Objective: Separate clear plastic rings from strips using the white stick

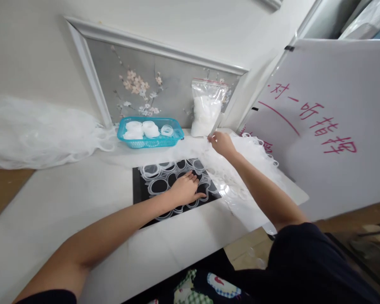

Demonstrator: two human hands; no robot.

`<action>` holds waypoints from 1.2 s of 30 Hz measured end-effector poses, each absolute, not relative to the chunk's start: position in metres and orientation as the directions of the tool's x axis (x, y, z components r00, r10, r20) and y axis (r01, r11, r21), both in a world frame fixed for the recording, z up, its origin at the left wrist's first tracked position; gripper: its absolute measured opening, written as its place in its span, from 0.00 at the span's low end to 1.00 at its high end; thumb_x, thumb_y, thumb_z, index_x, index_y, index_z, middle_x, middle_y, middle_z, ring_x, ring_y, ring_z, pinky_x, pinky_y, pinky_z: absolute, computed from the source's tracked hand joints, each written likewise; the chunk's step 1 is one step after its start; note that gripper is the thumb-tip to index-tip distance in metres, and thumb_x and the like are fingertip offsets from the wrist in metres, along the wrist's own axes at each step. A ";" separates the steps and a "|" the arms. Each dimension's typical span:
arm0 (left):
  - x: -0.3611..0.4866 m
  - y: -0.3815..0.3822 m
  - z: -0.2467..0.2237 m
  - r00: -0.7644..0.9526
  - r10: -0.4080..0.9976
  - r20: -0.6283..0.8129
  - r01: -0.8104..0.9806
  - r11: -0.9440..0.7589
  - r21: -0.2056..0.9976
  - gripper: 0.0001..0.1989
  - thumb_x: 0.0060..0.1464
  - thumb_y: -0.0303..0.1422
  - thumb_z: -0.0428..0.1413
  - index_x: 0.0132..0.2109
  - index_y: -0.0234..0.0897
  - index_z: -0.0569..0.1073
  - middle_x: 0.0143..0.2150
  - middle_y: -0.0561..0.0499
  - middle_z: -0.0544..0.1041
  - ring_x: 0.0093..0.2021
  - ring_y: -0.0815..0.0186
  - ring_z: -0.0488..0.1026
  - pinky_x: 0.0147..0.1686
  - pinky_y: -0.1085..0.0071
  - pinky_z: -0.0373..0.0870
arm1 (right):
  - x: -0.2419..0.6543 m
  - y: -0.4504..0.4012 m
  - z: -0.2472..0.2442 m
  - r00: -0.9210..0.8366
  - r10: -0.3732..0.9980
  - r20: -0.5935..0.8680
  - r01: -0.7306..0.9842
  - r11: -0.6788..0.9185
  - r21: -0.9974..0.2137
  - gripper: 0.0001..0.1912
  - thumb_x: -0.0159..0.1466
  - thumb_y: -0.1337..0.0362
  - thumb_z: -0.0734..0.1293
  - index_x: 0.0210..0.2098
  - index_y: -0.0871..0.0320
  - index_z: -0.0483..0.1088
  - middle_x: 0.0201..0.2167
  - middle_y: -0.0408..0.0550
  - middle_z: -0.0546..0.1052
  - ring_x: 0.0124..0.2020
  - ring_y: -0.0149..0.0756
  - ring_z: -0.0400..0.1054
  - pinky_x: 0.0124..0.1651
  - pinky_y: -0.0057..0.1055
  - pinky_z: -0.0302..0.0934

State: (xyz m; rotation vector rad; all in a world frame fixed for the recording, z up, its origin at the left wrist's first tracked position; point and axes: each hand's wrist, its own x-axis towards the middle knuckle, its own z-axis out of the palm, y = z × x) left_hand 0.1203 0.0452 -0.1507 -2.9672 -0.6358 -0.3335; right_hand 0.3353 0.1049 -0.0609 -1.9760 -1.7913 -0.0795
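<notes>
My left hand (186, 189) lies flat with its fingers stretched out on a black mat (138, 192). Translucent white rings (158, 185) cover much of that mat, and the hand hides some of them. Farther right, my right hand (223, 144) is closed, with its fingertips pressed together by the foot of a clear zip bag (205, 114) full of white material. A thin pale strip rises beside those fingers, but what they hold is too small to make out. Beneath the right forearm is a clear plastic sheet with ring outlines (229, 175).
A blue basket (150, 143) holding stacks of white rings stands behind the mat. White stringy material (44, 133) is heaped at the left. A framed flower picture (167, 80) leans on the wall, and a whiteboard (329, 109) with red writing stands at the right.
</notes>
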 end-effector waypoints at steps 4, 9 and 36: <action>0.113 0.038 -0.142 0.886 0.396 0.242 0.417 -0.908 -0.041 0.21 0.62 0.44 0.53 0.47 0.28 0.74 0.48 0.39 0.77 0.52 0.55 0.73 0.60 0.61 0.60 | 0.332 0.089 -0.080 0.171 0.927 0.335 0.913 -0.021 -0.406 0.08 0.62 0.67 0.63 0.31 0.61 0.74 0.31 0.55 0.80 0.37 0.46 0.74 0.43 0.35 0.61; 0.077 0.016 -0.112 0.827 0.492 0.272 0.516 -0.856 -0.021 0.21 0.60 0.42 0.55 0.52 0.28 0.70 0.49 0.39 0.74 0.47 0.52 0.71 0.45 0.60 0.67 | 0.328 0.046 -0.106 0.154 0.939 0.307 0.797 0.065 -0.600 0.18 0.66 0.56 0.59 0.30 0.61 0.74 0.29 0.53 0.79 0.35 0.42 0.74 0.38 0.33 0.65; 0.068 0.019 -0.091 0.930 0.359 0.083 0.354 -0.933 0.062 0.23 0.62 0.49 0.50 0.47 0.33 0.74 0.50 0.41 0.77 0.50 0.55 0.75 0.45 0.65 0.71 | 0.299 0.020 -0.131 0.140 0.958 0.251 0.767 0.055 -0.639 0.13 0.62 0.59 0.62 0.31 0.57 0.77 0.39 0.53 0.81 0.42 0.50 0.75 0.45 0.40 0.65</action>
